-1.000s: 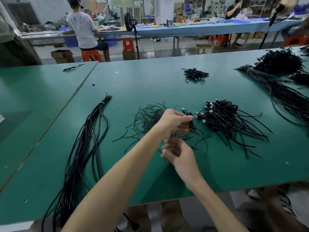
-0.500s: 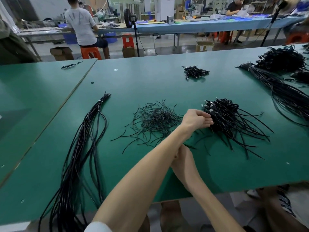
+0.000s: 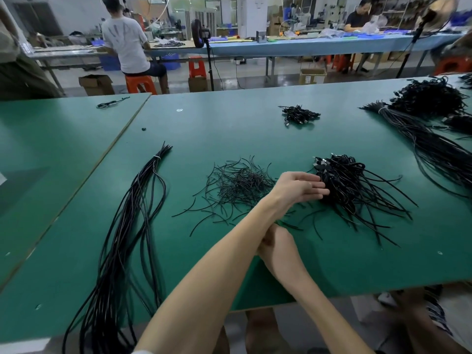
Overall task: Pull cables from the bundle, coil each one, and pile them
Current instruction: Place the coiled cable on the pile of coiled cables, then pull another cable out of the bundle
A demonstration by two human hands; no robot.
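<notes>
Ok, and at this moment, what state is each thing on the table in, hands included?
left hand: open, straight fingertips at the coiled cable pile
right hand: mostly hidden under the left forearm, grip unclear
coiled cable pile: heaped, ends trailing loose
long cable bundle: uncoiled, tied near its far end, hanging over the table edge
short ties: loose scattered heap

The left hand (image 3: 298,186) reaches across the green desk (image 3: 229,129), its straight fingers (image 3: 319,191) touching the pile of coiled cables (image 3: 357,182). The right hand (image 3: 277,245) sits half hidden under the left forearm. Short black wire ties (image 3: 237,185) lie scattered between that pile and the long cable bundle (image 3: 127,226).
</notes>
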